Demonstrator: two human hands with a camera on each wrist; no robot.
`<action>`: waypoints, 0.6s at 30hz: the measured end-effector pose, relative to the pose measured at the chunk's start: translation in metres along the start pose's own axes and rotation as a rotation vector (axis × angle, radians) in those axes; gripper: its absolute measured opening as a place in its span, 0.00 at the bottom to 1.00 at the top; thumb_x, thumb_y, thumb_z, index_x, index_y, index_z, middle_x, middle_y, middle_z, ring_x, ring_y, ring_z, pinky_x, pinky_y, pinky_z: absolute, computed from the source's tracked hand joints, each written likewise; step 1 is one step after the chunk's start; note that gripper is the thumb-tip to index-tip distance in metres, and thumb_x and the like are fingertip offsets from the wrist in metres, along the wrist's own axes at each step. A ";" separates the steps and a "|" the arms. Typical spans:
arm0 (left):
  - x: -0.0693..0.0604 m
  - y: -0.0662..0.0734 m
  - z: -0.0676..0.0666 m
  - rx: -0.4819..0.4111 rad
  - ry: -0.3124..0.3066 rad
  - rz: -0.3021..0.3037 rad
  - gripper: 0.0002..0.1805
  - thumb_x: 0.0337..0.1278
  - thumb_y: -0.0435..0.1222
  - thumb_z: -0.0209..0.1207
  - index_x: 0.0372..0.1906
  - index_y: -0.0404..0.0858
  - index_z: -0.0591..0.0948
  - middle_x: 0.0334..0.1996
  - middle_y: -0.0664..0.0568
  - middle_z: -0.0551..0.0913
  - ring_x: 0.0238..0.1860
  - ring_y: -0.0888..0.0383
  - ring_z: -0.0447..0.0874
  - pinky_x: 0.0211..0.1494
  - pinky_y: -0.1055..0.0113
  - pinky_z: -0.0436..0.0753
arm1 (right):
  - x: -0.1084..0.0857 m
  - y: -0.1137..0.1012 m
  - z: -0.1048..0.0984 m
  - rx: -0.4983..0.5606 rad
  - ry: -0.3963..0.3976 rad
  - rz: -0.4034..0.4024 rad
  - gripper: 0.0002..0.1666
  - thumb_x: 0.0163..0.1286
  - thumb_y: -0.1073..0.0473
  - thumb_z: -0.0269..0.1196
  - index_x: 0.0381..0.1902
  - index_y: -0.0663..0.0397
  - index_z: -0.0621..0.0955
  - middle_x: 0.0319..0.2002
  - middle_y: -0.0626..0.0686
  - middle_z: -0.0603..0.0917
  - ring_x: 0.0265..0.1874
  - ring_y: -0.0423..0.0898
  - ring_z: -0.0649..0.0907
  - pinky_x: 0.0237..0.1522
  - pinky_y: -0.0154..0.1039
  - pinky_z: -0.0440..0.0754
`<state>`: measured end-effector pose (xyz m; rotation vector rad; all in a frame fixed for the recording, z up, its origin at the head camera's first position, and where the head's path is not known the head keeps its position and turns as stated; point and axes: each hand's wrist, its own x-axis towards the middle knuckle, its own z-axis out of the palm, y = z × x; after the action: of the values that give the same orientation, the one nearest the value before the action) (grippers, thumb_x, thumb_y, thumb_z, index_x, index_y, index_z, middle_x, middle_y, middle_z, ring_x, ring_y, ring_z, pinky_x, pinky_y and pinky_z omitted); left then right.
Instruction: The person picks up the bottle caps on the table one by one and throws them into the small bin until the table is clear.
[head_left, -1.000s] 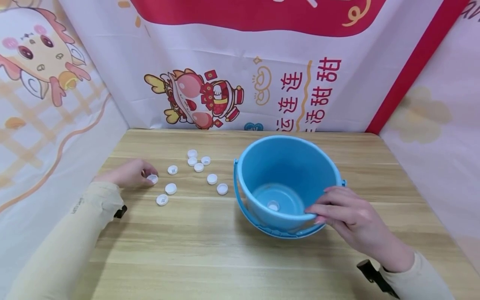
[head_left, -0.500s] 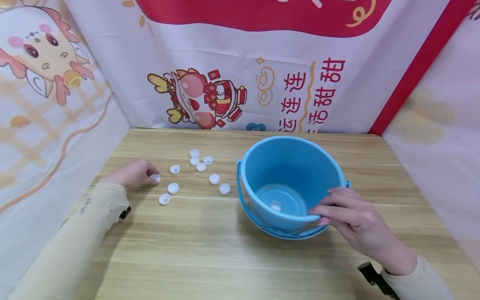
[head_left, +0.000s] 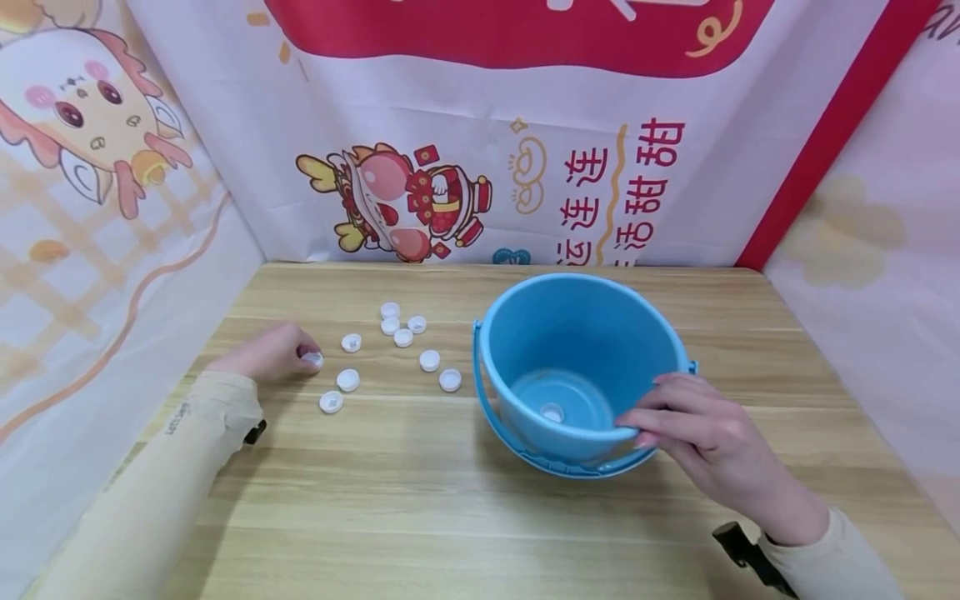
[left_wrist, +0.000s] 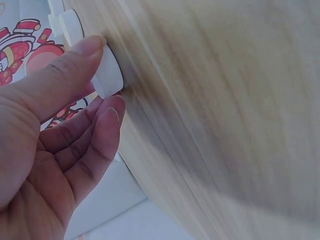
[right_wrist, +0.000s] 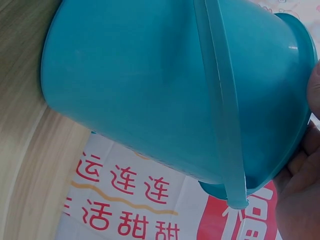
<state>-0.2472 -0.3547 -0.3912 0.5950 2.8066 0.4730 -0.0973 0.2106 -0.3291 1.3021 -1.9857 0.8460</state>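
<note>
We judge the work to be near its start. Only one cap (head_left: 552,412) shows inside the bucket (head_left: 581,325), on its floor, while nine loose caps (head_left: 348,380) lie on the bench (head_left: 375,492), left of the bucket. Four of these sit close together towards the back; the other five lie more spread out.

Our left hand (head_left: 277,352) has one further cap (left_wrist: 109,75) pinched between thumb and fingertips, low at the bench's left side; we cannot tell whether it is fully lifted. Our right hand (head_left: 701,429) is clamped on the bucket's rim at its near right, and the handle (right_wrist: 220,100) hangs down the outside. By our count, the pinched cap and the nine loose ones are what remain outside the bucket.
</note>
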 end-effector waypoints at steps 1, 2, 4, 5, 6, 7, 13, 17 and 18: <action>-0.001 0.002 0.000 -0.002 -0.002 0.004 0.03 0.56 0.32 0.68 0.34 0.37 0.89 0.29 0.54 0.86 0.31 0.58 0.81 0.43 0.51 0.82 | 0.000 0.000 0.000 -0.001 0.000 -0.001 0.21 0.73 0.47 0.57 0.40 0.56 0.88 0.34 0.50 0.84 0.39 0.49 0.79 0.59 0.30 0.70; -0.001 0.003 -0.001 -0.004 -0.005 0.004 0.02 0.57 0.31 0.67 0.33 0.37 0.88 0.28 0.54 0.86 0.29 0.58 0.80 0.42 0.52 0.82 | -0.001 0.000 0.000 0.001 0.000 -0.001 0.21 0.73 0.47 0.57 0.40 0.56 0.88 0.35 0.50 0.84 0.40 0.49 0.79 0.59 0.30 0.70; -0.001 0.004 -0.001 -0.010 -0.018 0.005 0.03 0.58 0.31 0.66 0.30 0.38 0.87 0.25 0.53 0.84 0.26 0.58 0.78 0.37 0.56 0.81 | -0.001 0.000 0.000 0.002 -0.005 -0.002 0.21 0.73 0.47 0.57 0.40 0.56 0.88 0.35 0.50 0.84 0.40 0.50 0.79 0.58 0.30 0.71; -0.002 0.005 -0.002 -0.012 -0.023 0.009 0.04 0.59 0.31 0.66 0.29 0.38 0.87 0.24 0.53 0.83 0.25 0.59 0.77 0.35 0.58 0.80 | -0.001 0.001 -0.001 0.003 -0.008 0.000 0.21 0.73 0.47 0.56 0.41 0.56 0.88 0.35 0.50 0.84 0.40 0.50 0.79 0.58 0.30 0.71; -0.002 0.006 -0.002 -0.015 -0.026 0.009 0.05 0.59 0.31 0.65 0.28 0.39 0.86 0.22 0.53 0.83 0.24 0.58 0.76 0.33 0.60 0.79 | -0.001 0.001 -0.001 0.002 -0.014 0.004 0.21 0.73 0.47 0.56 0.41 0.55 0.88 0.36 0.49 0.84 0.40 0.50 0.79 0.58 0.29 0.71; -0.002 0.006 -0.002 -0.016 -0.030 0.014 0.07 0.59 0.31 0.65 0.26 0.40 0.86 0.21 0.52 0.82 0.23 0.58 0.75 0.31 0.61 0.78 | -0.002 0.001 -0.001 0.003 -0.019 0.009 0.20 0.73 0.47 0.56 0.41 0.55 0.88 0.36 0.49 0.84 0.41 0.50 0.79 0.57 0.29 0.71; -0.001 0.007 -0.003 -0.024 -0.037 0.012 0.08 0.61 0.32 0.64 0.26 0.41 0.85 0.20 0.52 0.81 0.22 0.57 0.75 0.31 0.62 0.76 | -0.004 0.002 -0.003 -0.002 -0.036 0.039 0.21 0.73 0.46 0.57 0.42 0.54 0.88 0.37 0.48 0.84 0.42 0.49 0.79 0.58 0.29 0.71; 0.000 0.010 -0.005 0.008 -0.049 -0.019 0.06 0.62 0.34 0.64 0.30 0.41 0.87 0.23 0.54 0.83 0.25 0.58 0.76 0.35 0.60 0.77 | -0.005 0.003 -0.003 0.004 -0.040 0.044 0.21 0.73 0.45 0.57 0.42 0.53 0.88 0.37 0.48 0.84 0.42 0.48 0.79 0.57 0.28 0.71; 0.001 0.012 -0.006 0.014 -0.053 -0.025 0.06 0.62 0.35 0.64 0.30 0.41 0.87 0.23 0.54 0.83 0.25 0.58 0.76 0.35 0.60 0.77 | -0.005 0.003 -0.003 0.008 -0.041 0.044 0.20 0.73 0.45 0.57 0.43 0.53 0.88 0.37 0.48 0.84 0.42 0.48 0.79 0.57 0.28 0.71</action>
<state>-0.2455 -0.3461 -0.3814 0.5668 2.7662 0.4267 -0.0977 0.2164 -0.3319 1.2941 -2.0511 0.8547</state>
